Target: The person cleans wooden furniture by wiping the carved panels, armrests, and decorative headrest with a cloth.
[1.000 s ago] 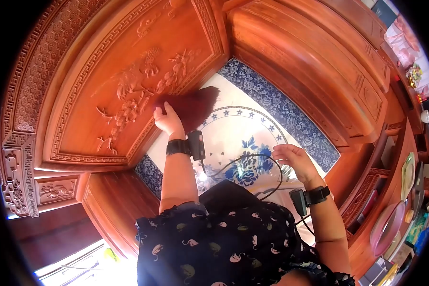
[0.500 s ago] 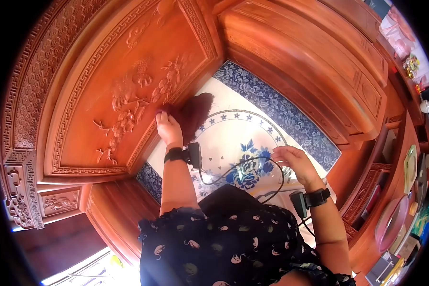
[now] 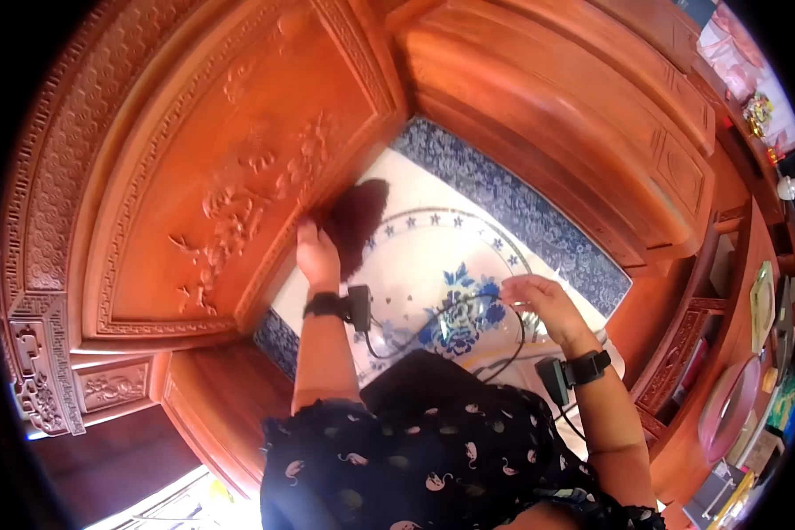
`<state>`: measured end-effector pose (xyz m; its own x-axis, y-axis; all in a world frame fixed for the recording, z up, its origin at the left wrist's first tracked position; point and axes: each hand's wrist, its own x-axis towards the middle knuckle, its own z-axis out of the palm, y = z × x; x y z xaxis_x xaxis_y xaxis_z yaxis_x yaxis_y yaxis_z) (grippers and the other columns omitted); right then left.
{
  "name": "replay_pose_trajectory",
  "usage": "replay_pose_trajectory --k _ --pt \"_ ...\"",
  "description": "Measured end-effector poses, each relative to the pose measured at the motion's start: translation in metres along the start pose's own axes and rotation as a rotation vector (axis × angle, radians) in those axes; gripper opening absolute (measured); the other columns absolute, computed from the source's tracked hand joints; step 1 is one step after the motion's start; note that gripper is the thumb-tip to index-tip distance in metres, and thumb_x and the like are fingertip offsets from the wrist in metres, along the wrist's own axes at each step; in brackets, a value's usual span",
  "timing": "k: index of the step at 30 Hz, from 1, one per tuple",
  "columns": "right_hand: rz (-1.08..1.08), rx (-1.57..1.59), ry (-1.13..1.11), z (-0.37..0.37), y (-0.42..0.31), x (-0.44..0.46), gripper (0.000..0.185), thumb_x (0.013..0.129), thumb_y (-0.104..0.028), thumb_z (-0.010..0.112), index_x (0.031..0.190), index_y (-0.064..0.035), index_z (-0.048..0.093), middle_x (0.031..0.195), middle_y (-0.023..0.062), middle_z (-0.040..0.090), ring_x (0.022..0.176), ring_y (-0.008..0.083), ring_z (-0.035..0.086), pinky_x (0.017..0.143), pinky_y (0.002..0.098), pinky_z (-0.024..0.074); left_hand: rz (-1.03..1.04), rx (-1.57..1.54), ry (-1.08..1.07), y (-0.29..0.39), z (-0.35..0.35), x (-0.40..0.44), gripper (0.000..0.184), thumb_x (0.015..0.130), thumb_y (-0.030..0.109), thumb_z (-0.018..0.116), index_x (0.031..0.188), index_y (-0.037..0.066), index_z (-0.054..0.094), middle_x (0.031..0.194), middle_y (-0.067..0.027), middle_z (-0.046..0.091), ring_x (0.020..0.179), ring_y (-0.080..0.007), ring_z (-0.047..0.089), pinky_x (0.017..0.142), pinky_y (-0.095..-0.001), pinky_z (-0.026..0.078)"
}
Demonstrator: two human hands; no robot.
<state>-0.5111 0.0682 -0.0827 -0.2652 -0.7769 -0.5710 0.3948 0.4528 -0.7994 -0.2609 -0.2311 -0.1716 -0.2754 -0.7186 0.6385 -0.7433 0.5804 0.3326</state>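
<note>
Dark red and bristly, a brush (image 3: 360, 219) lies between the carved wood panel and the white floor with its blue pattern (image 3: 459, 327). My left hand (image 3: 318, 256) is closed round its near end, against the panel's lower edge; the part inside my fingers is hidden. My right hand (image 3: 546, 305) hovers over the floor's right side, fingers loosely bent and nothing seen held in them. A black cable (image 3: 521, 340) passes just beside its fingertips. Each wrist wears a black strap with a small box.
A carved wood panel (image 3: 168, 212) rises at the left, and a plain wood panel (image 3: 556, 115) at the upper right. Along the right, a wooden ledge holds a pink oval dish (image 3: 730, 411) and a pale green dish (image 3: 761, 298). Blue floral strips (image 3: 512, 208) edge the floor.
My left hand and the brush have moved down and slightly left along the panel's edge. My right hand has hardly moved. The view has shifted a little.
</note>
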Motion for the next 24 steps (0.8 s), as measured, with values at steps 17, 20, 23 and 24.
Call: replay_pose_trajectory --k 17,20,23,24 --pt "0.023 -0.014 0.021 0.001 -0.001 0.001 0.025 0.089 -0.019 0.049 0.104 -0.0008 0.059 0.095 0.0070 0.064 0.088 0.0131 0.060 0.079 0.0244 0.0456 -0.193 0.081 -0.218 0.008 0.007 0.017 0.019 0.080 0.004 0.047 0.097 -0.002 0.056 0.102 -0.0191 0.055 0.097 -0.0367 0.051 0.084 -0.0401 0.043" --pt "0.007 0.003 -0.004 -0.003 0.001 -0.001 0.026 0.089 -0.019 0.049 0.104 -0.0011 0.059 0.095 0.0070 0.064 0.089 0.0132 0.060 0.079 0.0238 0.0453 -0.373 0.037 -0.320 0.004 0.009 -0.013 0.030 0.078 0.002 0.049 0.107 -0.001 0.056 0.110 -0.0230 0.053 0.104 -0.0374 0.048 0.091 -0.0379 0.039" --pt "0.039 -0.003 0.017 -0.006 0.006 -0.001 0.025 0.089 -0.019 0.048 0.104 -0.0015 0.059 0.095 0.0064 0.064 0.090 0.0133 0.060 0.080 0.0245 0.0451 -0.109 -0.081 -0.082 0.019 -0.004 0.002 0.022 0.078 0.001 0.050 0.099 -0.006 0.054 0.102 -0.0254 0.053 0.093 -0.0424 0.051 0.083 -0.0439 0.042" --pt "0.044 -0.014 0.029 -0.005 0.006 0.001 0.025 0.090 -0.018 0.047 0.105 -0.0016 0.059 0.095 0.0061 0.064 0.090 0.0133 0.060 0.080 0.0249 0.0450 -0.099 -0.066 -0.026 0.034 -0.012 0.020 0.020 0.078 0.000 0.050 0.097 -0.006 0.054 0.100 -0.0245 0.054 0.091 -0.0424 0.051 0.082 -0.0439 0.043"
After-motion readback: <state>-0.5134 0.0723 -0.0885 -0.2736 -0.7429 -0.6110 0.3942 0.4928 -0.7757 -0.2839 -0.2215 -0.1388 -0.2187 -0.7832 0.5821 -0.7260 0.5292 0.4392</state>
